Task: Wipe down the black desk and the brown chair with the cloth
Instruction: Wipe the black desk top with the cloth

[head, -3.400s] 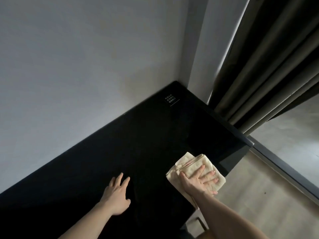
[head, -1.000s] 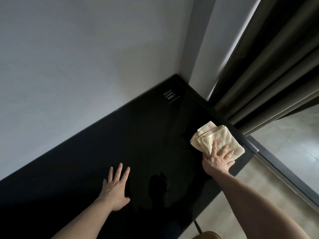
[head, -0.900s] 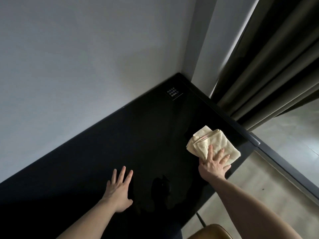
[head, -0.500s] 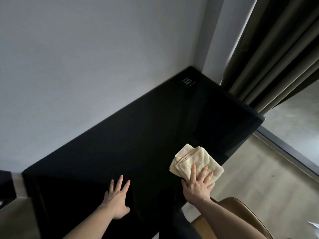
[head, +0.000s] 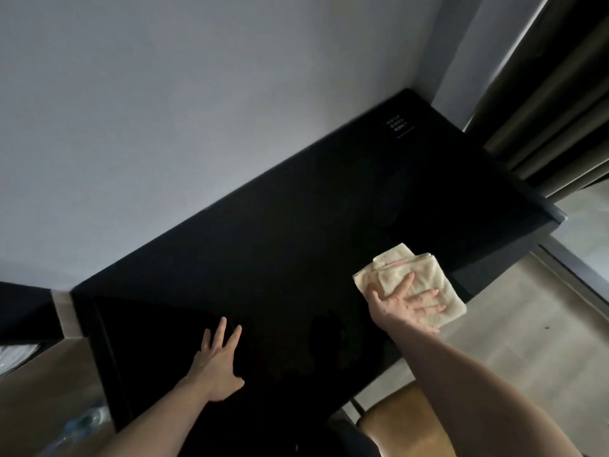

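Observation:
The black desk (head: 296, 245) runs along the grey wall into the corner. A folded cream cloth (head: 389, 275) lies at the desk's near right edge, partly over the edge. My right hand (head: 403, 305) presses flat on the cloth, fingers spread. My left hand (head: 217, 364) rests flat on the desk top near its front left, fingers apart, holding nothing. The brown chair (head: 395, 420) shows at the bottom, below the desk's front edge and partly hidden by my right arm.
A small white printed label (head: 398, 127) sits on the desk's far corner. Dark curtains (head: 543, 103) hang at the right. A wooden unit (head: 39, 390) adjoins the desk's left end, with plastic bottles (head: 82, 423) low beside it. Light floor (head: 527, 341) lies at the right.
My right hand slid the cloth from the desk's far right edge back toward me to the near right edge. The left hand stayed planted. The view shifted, revealing the desk's left end.

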### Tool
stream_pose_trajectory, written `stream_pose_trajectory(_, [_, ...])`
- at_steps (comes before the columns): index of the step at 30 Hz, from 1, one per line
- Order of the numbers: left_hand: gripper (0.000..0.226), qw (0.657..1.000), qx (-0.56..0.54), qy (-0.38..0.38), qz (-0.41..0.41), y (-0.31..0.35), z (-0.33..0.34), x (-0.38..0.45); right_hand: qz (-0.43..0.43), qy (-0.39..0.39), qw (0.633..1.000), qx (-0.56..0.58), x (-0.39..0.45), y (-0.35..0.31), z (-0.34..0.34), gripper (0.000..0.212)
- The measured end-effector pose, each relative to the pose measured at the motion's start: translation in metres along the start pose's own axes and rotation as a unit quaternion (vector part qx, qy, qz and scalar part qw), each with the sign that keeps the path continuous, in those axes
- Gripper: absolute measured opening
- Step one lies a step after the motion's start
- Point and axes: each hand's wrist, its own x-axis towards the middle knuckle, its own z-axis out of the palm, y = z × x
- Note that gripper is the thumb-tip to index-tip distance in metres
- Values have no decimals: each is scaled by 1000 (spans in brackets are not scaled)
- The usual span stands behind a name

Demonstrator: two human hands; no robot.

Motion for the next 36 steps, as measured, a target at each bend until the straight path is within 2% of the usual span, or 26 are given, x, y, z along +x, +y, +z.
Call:
stream_pose_trajectory(5, [111,999,-42,-1,16,-3,2,-8,10,28,999,-30,7,2,2,105])
stream_pose_trajectory(12, [106,998,-56,18,24,-52,29,-31,-79,78,991,-75,-32,24,35,83])
stream_pose_trajectory(16, [105,997,-49,44,50,-99,49,-45,-121,69,988,-63,-86,31,82,80])
stream_pose_trajectory(22, [103,994,-32,73,73,-173,78,-75,-165,52,983,-61,-192,43,190,82])
stream_pose_trajectory(27, [101,995,14,65,80,-224,104,-106,-186,37,979,-67,-275,53,260,80])
stream_pose_trajectory(32, [98,994,18,69,83,-242,116,-123,-209,-14,974,-81,-346,60,313,81])
stream_pose_trajectory(36, [98,993,11,70,92,-237,114,-126,-216,-30,973,-73,-366,64,319,76])
